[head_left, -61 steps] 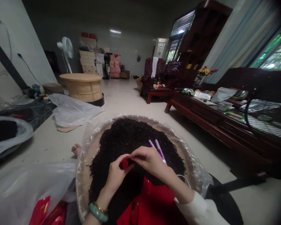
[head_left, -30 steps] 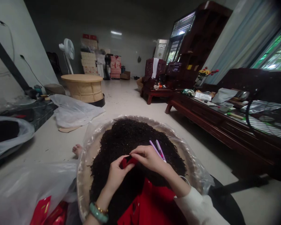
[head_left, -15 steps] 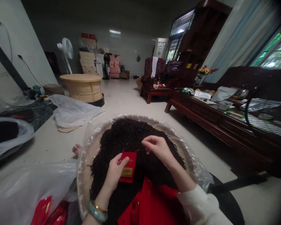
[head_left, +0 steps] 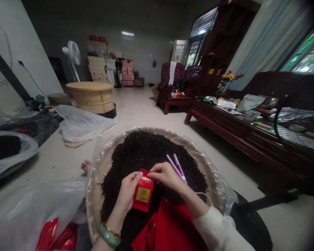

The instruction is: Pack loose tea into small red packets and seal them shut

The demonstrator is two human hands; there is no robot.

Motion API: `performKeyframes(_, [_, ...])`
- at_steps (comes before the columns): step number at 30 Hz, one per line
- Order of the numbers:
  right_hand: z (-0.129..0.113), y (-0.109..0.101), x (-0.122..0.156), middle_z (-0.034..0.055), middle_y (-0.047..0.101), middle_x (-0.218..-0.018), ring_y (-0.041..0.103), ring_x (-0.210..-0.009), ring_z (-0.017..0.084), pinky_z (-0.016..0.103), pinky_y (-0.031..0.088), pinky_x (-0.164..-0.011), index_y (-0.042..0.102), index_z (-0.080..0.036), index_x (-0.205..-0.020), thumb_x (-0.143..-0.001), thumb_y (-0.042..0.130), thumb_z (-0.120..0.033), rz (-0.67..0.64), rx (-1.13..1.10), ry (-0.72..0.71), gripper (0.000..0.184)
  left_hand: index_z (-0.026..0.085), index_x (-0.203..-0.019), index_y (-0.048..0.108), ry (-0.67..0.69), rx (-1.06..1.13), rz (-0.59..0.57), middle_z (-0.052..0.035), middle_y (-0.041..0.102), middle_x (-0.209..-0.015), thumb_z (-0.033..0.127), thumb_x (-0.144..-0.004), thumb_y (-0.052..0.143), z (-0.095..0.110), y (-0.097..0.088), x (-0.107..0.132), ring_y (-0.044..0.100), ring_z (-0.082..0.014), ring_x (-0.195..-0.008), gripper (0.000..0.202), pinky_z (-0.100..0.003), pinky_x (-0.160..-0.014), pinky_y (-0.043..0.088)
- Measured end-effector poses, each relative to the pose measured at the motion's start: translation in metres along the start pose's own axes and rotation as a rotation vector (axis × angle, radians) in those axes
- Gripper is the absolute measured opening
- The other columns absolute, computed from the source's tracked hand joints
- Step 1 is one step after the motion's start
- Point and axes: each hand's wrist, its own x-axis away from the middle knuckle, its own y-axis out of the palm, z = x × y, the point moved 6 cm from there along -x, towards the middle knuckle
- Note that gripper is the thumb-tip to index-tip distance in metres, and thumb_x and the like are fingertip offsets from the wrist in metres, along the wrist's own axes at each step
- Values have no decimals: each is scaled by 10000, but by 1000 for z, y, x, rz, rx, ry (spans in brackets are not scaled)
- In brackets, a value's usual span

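Between my hands is a small red pouch (head_left: 143,199) with a yellow label and gold lettering, its label facing me. My left hand (head_left: 126,191) pinches its upper left edge, thumb in front. At the top right corner, my right hand (head_left: 166,175) has thumb and fingers closed on the pouch's edge. Under both hands spreads a heap of dark dried leaves (head_left: 146,146) in a wide round basket (head_left: 89,198) lined with clear plastic. A purple hair straightener (head_left: 180,171), its jaws apart, lies on the leaves beyond my right wrist. Close to me lies a larger red bag (head_left: 178,226).
Clear plastic (head_left: 36,202) with several red packets (head_left: 48,233) lies at lower left. Another lined container (head_left: 28,153) stands at the left edge. A bare foot (head_left: 86,166) shows beside the basket. To the right is a long wooden table (head_left: 225,120); a woven drum-shaped table (head_left: 91,99) stands farther back.
My right hand has moved down and left onto the pouch's top, uncovering the purple straightener. The pouch has tilted, so its yellow label now shows fully.
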Motion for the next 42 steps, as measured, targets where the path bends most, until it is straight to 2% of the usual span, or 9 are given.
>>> performKeyframes(6, [-6,-2,0,20,710,-664,613,-625,146,216,428,-548,747,-155,-712,-717,699,-256,41,176,-133,112,137,-657,632,34,-71,17,28,633,-531,485,-555,799,-3,-1,0,558,-98,-459,399,-192,-461,426])
performKeyframes(14, [4,1,1,37,719,-717,653,-633,174,252,495,-579,744,-168,-763,-775,649,-302,44,105,-159,164,121,-877,648,-177,-98,-211,-70,726,-743,371,-458,884,-26,9,5,702,-211,-602,542,-284,-576,537])
performKeyframes(17, [14,-32,1,86,713,-988,656,-909,228,364,505,-825,696,-187,-1021,-830,599,-307,286,340,-243,246,118,-878,665,-179,-74,-99,-119,747,-849,363,-446,889,-31,0,0,722,-240,-665,544,-307,-604,555])
performKeyframes(20, [43,-73,4,223,597,-1174,579,-1054,324,477,456,-878,552,-94,-1236,-785,654,-266,558,762,-40,493,121,-884,675,-179,-51,-45,-143,745,-951,352,-433,896,-29,-4,-2,728,-243,-699,553,-306,-612,561])
performKeyframes(23, [80,-90,2,247,605,-1101,603,-983,326,428,470,-814,508,-43,-1243,-784,647,-234,472,889,213,516,114,-881,681,-164,-38,-36,-141,750,-927,351,-424,901,-26,-5,-3,728,-238,-684,560,-299,-610,562])
performKeyframes(27, [91,-95,1,208,645,-1004,624,-911,291,383,469,-782,600,-65,-1087,-809,580,-205,410,840,216,312,112,-879,679,-143,-37,-39,-144,750,-911,355,-434,897,-29,-5,-5,728,-245,-680,552,-310,-614,565])
performKeyframes(31, [68,-95,5,130,670,-1066,640,-881,226,316,497,-718,585,-128,-1196,-851,549,-280,315,636,136,379,112,-865,680,-129,-61,-60,-130,749,-860,381,-438,892,-30,-5,-6,726,-248,-678,547,-323,-625,567])
performKeyframes(35, [35,-61,17,61,698,-1041,644,-745,183,277,502,-601,588,-160,-1238,-757,661,-367,-88,98,78,529,118,-861,676,-117,-93,-70,-100,744,-783,380,-447,886,-28,-3,-4,720,-240,-666,533,-321,-623,560])
performKeyframes(42, [-2,-26,19,64,736,-1008,655,-946,258,383,478,-889,716,-144,-1012,-675,703,-247,-188,83,-54,353,105,-850,671,-106,-214,-104,-94,737,-694,383,-508,854,-32,-2,-1,701,-219,-619,478,-278,-567,519])
